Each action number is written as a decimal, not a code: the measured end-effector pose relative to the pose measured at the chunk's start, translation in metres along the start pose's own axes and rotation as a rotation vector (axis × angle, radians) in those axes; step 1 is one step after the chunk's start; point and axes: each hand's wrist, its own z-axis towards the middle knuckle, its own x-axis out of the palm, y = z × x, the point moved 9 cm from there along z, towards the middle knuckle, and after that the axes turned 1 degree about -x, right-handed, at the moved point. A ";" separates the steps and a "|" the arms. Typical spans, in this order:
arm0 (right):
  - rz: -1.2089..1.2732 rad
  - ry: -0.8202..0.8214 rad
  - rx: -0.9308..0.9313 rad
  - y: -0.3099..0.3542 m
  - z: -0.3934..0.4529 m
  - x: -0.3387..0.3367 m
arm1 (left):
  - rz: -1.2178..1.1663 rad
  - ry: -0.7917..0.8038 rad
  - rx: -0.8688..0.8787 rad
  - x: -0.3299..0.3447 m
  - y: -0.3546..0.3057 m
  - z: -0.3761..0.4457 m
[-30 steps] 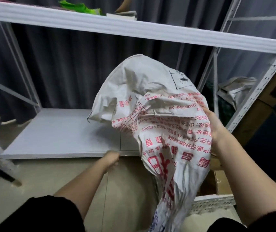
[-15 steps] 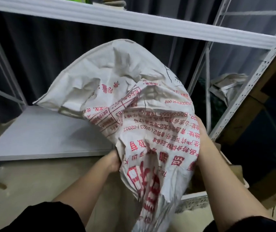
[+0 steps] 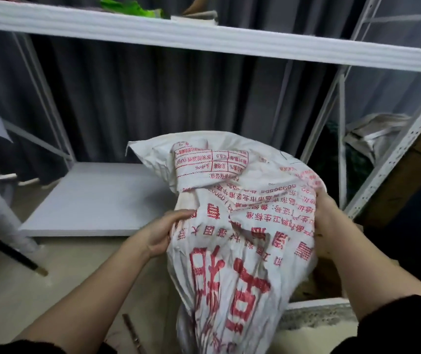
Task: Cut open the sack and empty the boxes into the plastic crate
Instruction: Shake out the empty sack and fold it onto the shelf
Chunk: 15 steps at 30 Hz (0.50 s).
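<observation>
The sack [image 3: 242, 226] has come down: half a second ago its top ballooned high in front of the upper shelf, and now it sits lower, crumpled and limp between the two hands. The left hand [image 3: 164, 232], which a second ago hung free below the cloth, now grips the sack's left edge. The right hand [image 3: 325, 213] still holds the right side, though its fingers are hidden behind the cloth, so I cannot tell how they lie. The sack hangs over the near-right corner, above the white crate [image 3: 316, 319], whose rim shows just beside it. Judging by how flat it looks, the sack is likely emptied or nearly so.

Counted: one sack, one crate, two hands. Brown cardboard [image 3: 316, 282] shows inside the crate; how many boxes cannot be told. Far right, one other crumpled sack [image 3: 373, 134] lies in the shelving.
</observation>
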 end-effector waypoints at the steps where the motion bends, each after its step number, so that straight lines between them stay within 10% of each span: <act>1: -0.043 -0.013 -0.039 0.007 0.003 -0.003 | 0.020 -0.106 0.022 -0.014 -0.006 -0.002; 10: -0.450 -0.118 -0.470 0.060 -0.011 -0.002 | 0.407 -0.921 0.340 -0.099 -0.057 -0.036; 15: -0.019 0.503 -0.083 -0.016 -0.020 0.020 | -0.024 -0.692 0.363 -0.094 -0.062 -0.023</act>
